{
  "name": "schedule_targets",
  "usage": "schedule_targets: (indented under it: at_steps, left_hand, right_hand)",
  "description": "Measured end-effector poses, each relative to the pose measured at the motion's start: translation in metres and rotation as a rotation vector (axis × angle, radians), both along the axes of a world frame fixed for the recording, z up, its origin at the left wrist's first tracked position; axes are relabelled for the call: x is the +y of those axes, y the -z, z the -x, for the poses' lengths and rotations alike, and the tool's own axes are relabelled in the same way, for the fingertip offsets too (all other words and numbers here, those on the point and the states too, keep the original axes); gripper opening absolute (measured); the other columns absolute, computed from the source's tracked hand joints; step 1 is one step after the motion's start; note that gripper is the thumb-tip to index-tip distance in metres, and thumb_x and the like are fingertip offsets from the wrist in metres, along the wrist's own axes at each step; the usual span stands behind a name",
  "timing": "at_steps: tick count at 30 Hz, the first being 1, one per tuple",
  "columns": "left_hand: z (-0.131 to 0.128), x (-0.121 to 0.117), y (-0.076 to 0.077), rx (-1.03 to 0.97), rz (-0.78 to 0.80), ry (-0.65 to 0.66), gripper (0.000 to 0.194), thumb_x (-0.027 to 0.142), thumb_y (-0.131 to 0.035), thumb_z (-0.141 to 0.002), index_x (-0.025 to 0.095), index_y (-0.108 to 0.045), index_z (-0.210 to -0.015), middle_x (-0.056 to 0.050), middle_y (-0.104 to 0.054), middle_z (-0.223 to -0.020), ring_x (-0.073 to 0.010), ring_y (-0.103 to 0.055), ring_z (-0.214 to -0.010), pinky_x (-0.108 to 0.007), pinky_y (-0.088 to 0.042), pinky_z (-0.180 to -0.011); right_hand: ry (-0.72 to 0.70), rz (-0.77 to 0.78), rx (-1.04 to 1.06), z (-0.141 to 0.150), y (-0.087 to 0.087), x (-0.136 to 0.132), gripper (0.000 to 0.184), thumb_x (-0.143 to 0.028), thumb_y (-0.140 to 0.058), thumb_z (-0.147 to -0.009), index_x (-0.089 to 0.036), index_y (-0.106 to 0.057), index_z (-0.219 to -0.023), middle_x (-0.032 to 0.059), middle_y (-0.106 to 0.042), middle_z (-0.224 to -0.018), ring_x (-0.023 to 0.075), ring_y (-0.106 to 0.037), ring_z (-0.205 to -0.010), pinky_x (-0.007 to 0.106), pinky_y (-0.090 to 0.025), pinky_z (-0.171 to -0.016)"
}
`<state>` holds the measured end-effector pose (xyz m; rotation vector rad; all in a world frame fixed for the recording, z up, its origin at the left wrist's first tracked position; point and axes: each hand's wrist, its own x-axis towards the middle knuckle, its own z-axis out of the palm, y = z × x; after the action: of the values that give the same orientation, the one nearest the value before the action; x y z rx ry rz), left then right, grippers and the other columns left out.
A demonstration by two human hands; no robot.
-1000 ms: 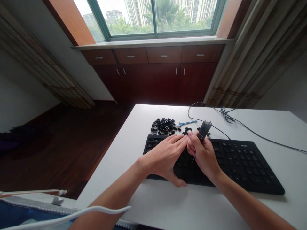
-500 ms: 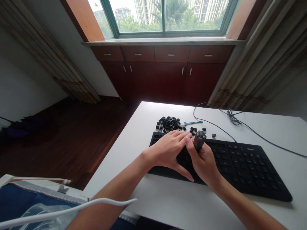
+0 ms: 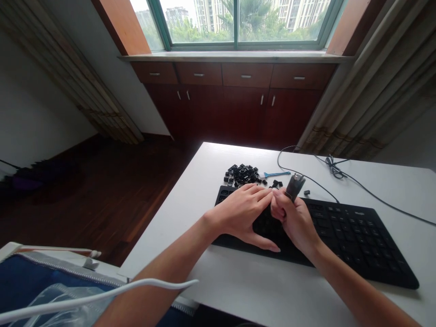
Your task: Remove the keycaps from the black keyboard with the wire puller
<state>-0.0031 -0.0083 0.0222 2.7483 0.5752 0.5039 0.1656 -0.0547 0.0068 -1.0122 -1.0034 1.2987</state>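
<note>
Holding a dark tool in my closed right hand (image 3: 293, 218) above the keyboard (image 3: 354, 236).
My left hand (image 3: 243, 213) lies open over the keyboard; loose keycaps (image 3: 243, 175) are just behind it.

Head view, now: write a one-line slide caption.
Left hand braced on a black keyboard, right hand gripping a dark tool, loose keycaps piled behind.

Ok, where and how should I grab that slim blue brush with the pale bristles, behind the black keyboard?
I'd pinch the slim blue handle toward its right end, coming down from above on the right. It lies flat, and the pale bristles point left toward the heap of small black keycaps, so the bristle end looks more crowded.
</note>
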Motion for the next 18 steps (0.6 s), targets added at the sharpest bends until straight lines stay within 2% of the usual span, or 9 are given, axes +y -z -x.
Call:
schedule_targets:
  at_steps: [3,6,10,14,18]
  left_hand:
    - [0.001,-0.002,-0.002,0.044,-0.014,0.014,0.077,0.057,-0.063,-0.086,0.009,-0.046,-0.144,-0.02,-0.056,-0.145,-0.0358,-0.05,-0.137,-0.049,-0.033,-0.122]
    - [0.001,-0.003,-0.002,0.077,-0.015,-0.004,0.069,0.042,-0.06,-0.086,0.007,-0.046,-0.145,-0.021,-0.049,-0.152,-0.0353,-0.045,-0.142,-0.047,-0.031,-0.124]
    - [-0.005,-0.007,0.004,0.059,0.03,-0.049,0.061,0.038,-0.051,-0.094,0.011,-0.043,-0.148,-0.016,-0.049,-0.153,-0.0326,-0.041,-0.146,-0.048,-0.027,-0.126]
    - [-0.01,-0.012,0.011,0.093,0.057,-0.049,0.063,0.035,-0.049,-0.095,0.011,-0.039,-0.153,-0.017,-0.043,-0.159,-0.0332,-0.03,-0.153,-0.051,-0.02,-0.129]
    - [-0.013,-0.013,0.013,0.094,0.091,-0.033,0.066,0.037,-0.049,-0.095,0.013,-0.035,-0.155,-0.014,-0.035,-0.164,-0.0333,-0.02,-0.157,-0.052,-0.015,-0.13]
  right_hand:
    - [-0.035,0.025,0.151,-0.002,0.001,0.006,0.052,-0.043,-0.069,-0.092,-0.022,-0.04,-0.055,-0.0057,-0.033,-0.051,0.0107,-0.028,-0.049,0.029,-0.026,-0.049]
    - [-0.059,-0.057,0.117,-0.001,0.004,0.007,0.053,-0.042,-0.065,-0.095,-0.021,-0.04,-0.054,-0.0055,-0.033,-0.049,0.0101,-0.028,-0.047,0.03,-0.023,-0.049]
    - [-0.092,-0.17,0.009,0.0,0.011,0.002,0.053,-0.04,-0.062,-0.098,-0.021,-0.041,-0.054,-0.0053,-0.034,-0.048,0.0096,-0.03,-0.046,0.031,-0.023,-0.049]
    - [-0.118,-0.218,-0.11,-0.002,0.013,-0.004,0.052,-0.04,-0.062,-0.099,-0.02,-0.043,-0.055,-0.0037,-0.039,-0.051,0.0102,-0.032,-0.049,0.031,-0.026,-0.051]
    - [-0.09,-0.225,-0.05,-0.003,0.015,-0.008,0.053,-0.041,-0.056,-0.102,-0.02,-0.043,-0.054,-0.0036,-0.039,-0.049,0.0105,-0.032,-0.047,0.032,-0.026,-0.051]
